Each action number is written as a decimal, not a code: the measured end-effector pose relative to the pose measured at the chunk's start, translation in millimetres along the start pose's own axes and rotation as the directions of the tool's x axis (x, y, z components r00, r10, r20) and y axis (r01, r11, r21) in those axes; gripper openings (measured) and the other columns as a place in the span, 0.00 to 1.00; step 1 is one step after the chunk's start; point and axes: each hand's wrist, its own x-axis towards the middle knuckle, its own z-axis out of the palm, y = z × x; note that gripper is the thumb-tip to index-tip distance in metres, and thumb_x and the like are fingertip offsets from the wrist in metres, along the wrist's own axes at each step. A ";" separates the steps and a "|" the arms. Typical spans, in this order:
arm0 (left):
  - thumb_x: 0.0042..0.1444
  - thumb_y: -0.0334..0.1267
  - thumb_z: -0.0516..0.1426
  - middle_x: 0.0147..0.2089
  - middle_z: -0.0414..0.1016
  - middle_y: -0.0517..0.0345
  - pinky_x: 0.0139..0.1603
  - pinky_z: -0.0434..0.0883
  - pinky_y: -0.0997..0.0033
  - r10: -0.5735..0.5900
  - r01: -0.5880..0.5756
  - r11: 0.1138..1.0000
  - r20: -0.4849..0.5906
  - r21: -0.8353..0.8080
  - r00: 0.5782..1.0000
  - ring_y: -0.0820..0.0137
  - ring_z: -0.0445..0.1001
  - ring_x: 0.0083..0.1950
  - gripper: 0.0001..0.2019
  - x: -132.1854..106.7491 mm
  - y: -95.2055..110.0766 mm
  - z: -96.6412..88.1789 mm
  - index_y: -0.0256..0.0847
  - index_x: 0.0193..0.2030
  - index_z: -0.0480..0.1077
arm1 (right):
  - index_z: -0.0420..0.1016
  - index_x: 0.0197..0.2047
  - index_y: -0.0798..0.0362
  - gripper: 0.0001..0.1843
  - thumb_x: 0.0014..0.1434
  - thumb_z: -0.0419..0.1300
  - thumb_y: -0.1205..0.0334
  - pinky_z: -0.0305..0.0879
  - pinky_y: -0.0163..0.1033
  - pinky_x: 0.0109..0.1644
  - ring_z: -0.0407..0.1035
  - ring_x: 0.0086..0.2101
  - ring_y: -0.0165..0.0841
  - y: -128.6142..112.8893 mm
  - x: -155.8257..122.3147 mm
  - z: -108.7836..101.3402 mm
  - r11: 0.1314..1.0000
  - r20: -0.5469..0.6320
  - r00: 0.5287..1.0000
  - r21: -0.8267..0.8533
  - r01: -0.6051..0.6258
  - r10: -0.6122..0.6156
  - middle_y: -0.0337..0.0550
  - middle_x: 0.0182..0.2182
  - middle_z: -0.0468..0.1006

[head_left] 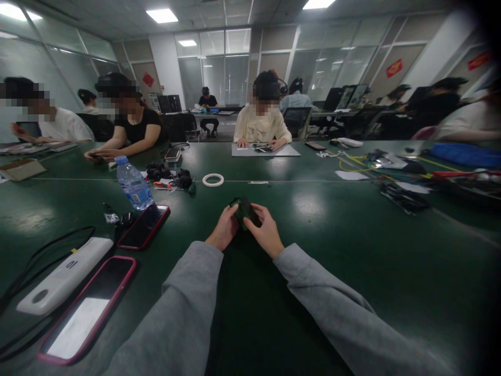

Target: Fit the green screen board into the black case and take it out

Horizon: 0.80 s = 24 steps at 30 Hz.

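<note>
Middle of the green table [376,250]: two bare hands in grey sleeves [183,297], one small dark green block [242,210] between them.
Block: gripped from both sides, darker along its right part; surface detail too small to read; can't tell from here if it touches the tabletop.
Left hand [224,228]: holds the block's left side, thumb on it, other fingers curled and mostly hidden; pinching, not spread.
Right hand [268,231]: thumb at the block's near edge, index finger bent along the far side; pinching it; remaining fingers partly hidden.
Bottle [135,185]: clear plastic, blue cap, standing left of the hands.
Phones: red-rimmed phone [144,227], dark screen, flat just beside the bottle's base; pink-cased phone [88,310] nearer the wearer, bright patch on its glass.
White device [66,274]: long, digits on top, one round dark spot, lying left of the pink-cased phone; black cables [39,254] run near it.
Beyond the hands: white ring [213,180] flat on the table; black cable bundle [182,179] left of it, orange bit showing.
Far side: person in a pale top [262,122], both hands at a light mat [287,150]; another in a black top [136,125], further left, forearms on the table.
Right end: blue bundle [465,155], tangled wires, dark pouches; blurred, can't separate them.
</note>
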 end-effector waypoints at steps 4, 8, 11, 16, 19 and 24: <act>0.54 0.54 0.55 0.45 0.75 0.52 0.57 0.64 0.64 -0.061 0.062 0.998 0.035 -0.025 0.998 0.65 0.71 0.51 0.21 -0.1 -5.0 3.2 0.40 0.46 0.71 | 0.58 0.60 0.54 0.31 0.53 0.58 0.62 0.61 0.51 0.57 0.63 0.52 0.41 -4.3 -4.7 -3.6 0.869 -0.022 0.975 -0.458 0.186 -0.220 0.49 0.53 0.66; 0.54 0.60 0.51 0.48 0.74 0.47 0.58 0.63 0.62 -0.088 0.088 0.992 0.002 -0.090 0.996 0.62 0.70 0.53 0.27 0.8 -6.7 -0.5 0.38 0.48 0.70 | 0.58 0.60 0.52 0.28 0.57 0.56 0.61 0.59 0.50 0.60 0.60 0.55 0.39 -12.7 -11.4 1.4 0.766 0.163 0.921 -0.514 0.386 -0.355 0.47 0.54 0.64; 0.53 0.62 0.50 0.49 0.74 0.45 0.57 0.65 0.61 -0.091 0.081 0.991 -0.088 -0.108 0.992 0.61 0.71 0.53 0.30 0.8 -3.7 -5.0 0.37 0.50 0.69 | 0.56 0.62 0.53 0.31 0.58 0.58 0.54 0.57 0.51 0.61 0.57 0.56 0.40 -15.6 -15.1 6.5 0.780 0.157 0.918 -0.487 0.393 -0.365 0.50 0.55 0.62; 0.52 0.66 0.46 0.48 0.74 0.44 0.56 0.66 0.61 -0.072 0.063 0.991 -0.070 -0.117 0.995 0.59 0.71 0.53 0.35 2.5 -1.8 -10.1 0.36 0.50 0.70 | 0.48 0.66 0.53 0.34 0.62 0.53 0.51 0.63 0.49 0.56 0.61 0.53 0.40 -11.8 -20.8 11.9 0.841 0.145 0.965 -0.473 0.261 -0.218 0.51 0.56 0.60; 0.51 0.68 0.43 0.49 0.74 0.44 0.56 0.66 0.61 -0.087 0.076 0.989 -0.087 -0.129 0.992 0.59 0.70 0.54 0.37 4.7 -2.5 -13.5 0.37 0.50 0.70 | 0.49 0.66 0.52 0.30 0.63 0.50 0.52 0.65 0.48 0.53 0.63 0.50 0.39 -14.7 -23.2 12.3 0.837 0.131 0.967 -0.485 0.255 -0.219 0.51 0.53 0.63; 0.52 0.66 0.43 0.49 0.74 0.46 0.54 0.67 0.60 -0.110 0.083 0.982 -0.159 -0.170 0.981 0.58 0.70 0.54 0.35 7.9 -1.1 -18.3 0.38 0.48 0.70 | 0.52 0.65 0.52 0.28 0.65 0.48 0.53 0.61 0.47 0.57 0.61 0.51 0.37 -25.0 -14.4 1.7 0.872 0.004 0.953 -0.403 0.279 -0.304 0.51 0.52 0.63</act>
